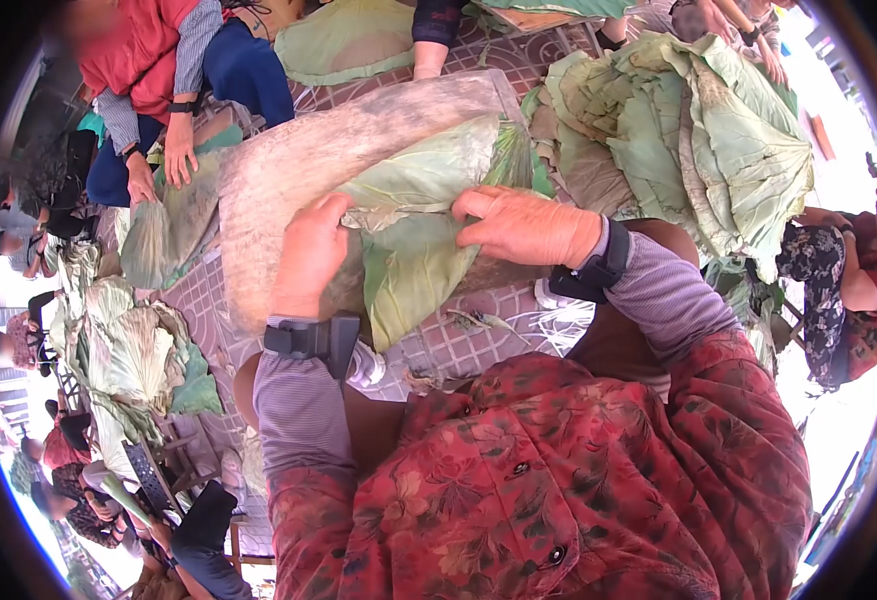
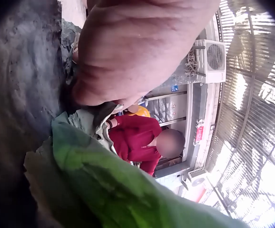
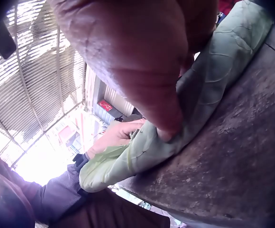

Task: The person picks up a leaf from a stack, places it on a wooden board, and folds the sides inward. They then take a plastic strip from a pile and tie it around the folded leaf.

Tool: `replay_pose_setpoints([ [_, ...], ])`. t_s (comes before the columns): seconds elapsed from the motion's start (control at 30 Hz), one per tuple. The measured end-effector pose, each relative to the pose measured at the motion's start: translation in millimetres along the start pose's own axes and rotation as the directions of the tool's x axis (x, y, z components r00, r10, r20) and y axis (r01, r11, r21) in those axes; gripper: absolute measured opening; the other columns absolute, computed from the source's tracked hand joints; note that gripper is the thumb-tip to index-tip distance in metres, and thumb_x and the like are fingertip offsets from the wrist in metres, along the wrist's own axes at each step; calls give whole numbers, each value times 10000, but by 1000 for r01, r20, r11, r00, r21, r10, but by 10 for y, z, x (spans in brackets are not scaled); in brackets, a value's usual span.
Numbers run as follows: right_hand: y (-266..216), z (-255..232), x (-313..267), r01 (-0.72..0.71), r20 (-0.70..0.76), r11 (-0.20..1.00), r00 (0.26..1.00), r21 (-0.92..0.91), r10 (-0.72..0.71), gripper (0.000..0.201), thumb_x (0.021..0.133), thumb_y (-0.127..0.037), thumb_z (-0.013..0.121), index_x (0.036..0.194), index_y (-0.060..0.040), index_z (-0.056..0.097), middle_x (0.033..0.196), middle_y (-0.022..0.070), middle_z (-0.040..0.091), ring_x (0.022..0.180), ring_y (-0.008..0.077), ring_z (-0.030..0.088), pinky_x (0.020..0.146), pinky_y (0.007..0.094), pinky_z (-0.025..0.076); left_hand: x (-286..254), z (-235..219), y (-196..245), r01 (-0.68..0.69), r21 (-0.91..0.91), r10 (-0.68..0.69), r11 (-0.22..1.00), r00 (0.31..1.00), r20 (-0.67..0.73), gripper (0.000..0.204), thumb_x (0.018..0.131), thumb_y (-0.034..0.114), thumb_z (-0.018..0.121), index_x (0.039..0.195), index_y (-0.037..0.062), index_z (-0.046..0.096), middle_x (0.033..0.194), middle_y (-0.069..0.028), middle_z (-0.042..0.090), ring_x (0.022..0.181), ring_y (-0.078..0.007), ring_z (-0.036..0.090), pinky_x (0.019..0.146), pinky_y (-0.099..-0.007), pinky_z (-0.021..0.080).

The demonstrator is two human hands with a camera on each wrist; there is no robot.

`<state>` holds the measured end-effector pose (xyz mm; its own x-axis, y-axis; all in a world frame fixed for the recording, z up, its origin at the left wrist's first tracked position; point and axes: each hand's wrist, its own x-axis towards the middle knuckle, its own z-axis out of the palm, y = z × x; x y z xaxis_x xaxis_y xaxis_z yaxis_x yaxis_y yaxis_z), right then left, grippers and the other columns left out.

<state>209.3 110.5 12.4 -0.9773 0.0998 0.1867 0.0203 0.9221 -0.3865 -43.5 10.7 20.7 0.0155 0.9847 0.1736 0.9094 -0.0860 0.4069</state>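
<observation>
A large green lotus leaf (image 1: 424, 170), partly folded over, lies across the worn wooden board in front of me. My left hand (image 1: 311, 255) pinches the leaf at its left fold. On the other side, my right hand (image 1: 531, 228) holds the same leaf between thumb and curled fingers. One flap of the leaf hangs over the near edge of the board, between my hands. In the right wrist view the leaf (image 3: 151, 149) is bent along the board, with the thumb pressed against it. The left wrist view shows a green part of the leaf (image 2: 113, 180) below the hand.
The wooden board (image 1: 264, 200) spans the space before my knees. A tall stack of lotus leaves (image 1: 689, 140) stands at the right. More leaves (image 1: 124, 345) lie at the left, where another person's hand (image 1: 179, 150) rests near a leaf. Other people sit around.
</observation>
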Motion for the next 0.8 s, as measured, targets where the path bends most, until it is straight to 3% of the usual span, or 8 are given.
replay_pose_setpoints([
  [0.07,-34,-12,8,-27,0,1000,1000,7,27,239,611,-59,601,848,-83,571,947,89,433,942,258,452,813,324,391,11,-22,43,-39,52,47,998,984,-169,277,635,-14,498,902,37,548,874,-136,569,825,-319,536,736,-394,430],
  [0.3,-107,10,-11,-61,-76,997,995,-41,58,216,581,-90,616,796,-95,591,925,84,439,935,247,442,802,327,383,-16,14,375,94,130,-62,987,971,-232,240,690,26,489,923,38,545,841,-176,573,768,-335,553,678,-397,448],
  [0.47,-240,-74,-8,-87,-80,932,995,-351,63,171,627,-148,547,791,-124,589,883,52,440,891,210,449,757,328,376,32,-23,200,404,-281,-485,870,802,-349,228,730,69,493,948,17,533,756,-215,580,684,-369,564,624,-421,448],
  [0.53,-267,-41,-10,-88,-66,935,995,-343,69,181,642,-154,524,811,-124,583,874,41,441,884,208,450,752,325,374,19,16,271,407,-300,-495,863,798,-343,215,725,88,507,925,18,544,774,-204,579,699,-351,567,637,-404,453],
  [0.63,-243,51,39,-79,-29,941,997,-330,74,207,659,-159,500,850,-126,572,865,30,442,872,205,454,751,323,371,-42,243,479,97,175,-35,980,944,-328,136,699,108,535,811,35,558,774,-138,554,744,-294,544,636,-384,448],
  [0.67,-238,73,52,-76,-6,943,997,-324,78,223,660,-158,499,870,-129,566,866,31,443,868,204,457,755,323,370,-51,307,533,95,173,-34,980,944,-329,136,699,108,535,811,35,558,774,-138,554,744,-294,544,636,-384,448],
  [0.73,-249,65,86,-72,-69,941,996,-330,52,226,658,-163,501,873,-128,561,884,35,453,882,203,462,762,333,372,-68,393,587,-115,291,133,950,990,-44,109,671,53,545,780,40,550,736,-118,532,750,-294,517,619,-389,440],
  [0.8,-278,25,126,-69,-134,938,991,-338,25,231,656,-168,502,877,-127,556,902,39,463,896,202,468,769,343,374,-89,402,592,-155,239,167,958,986,-29,103,671,50,544,773,38,548,723,-115,523,748,-294,510,617,-389,436],
])
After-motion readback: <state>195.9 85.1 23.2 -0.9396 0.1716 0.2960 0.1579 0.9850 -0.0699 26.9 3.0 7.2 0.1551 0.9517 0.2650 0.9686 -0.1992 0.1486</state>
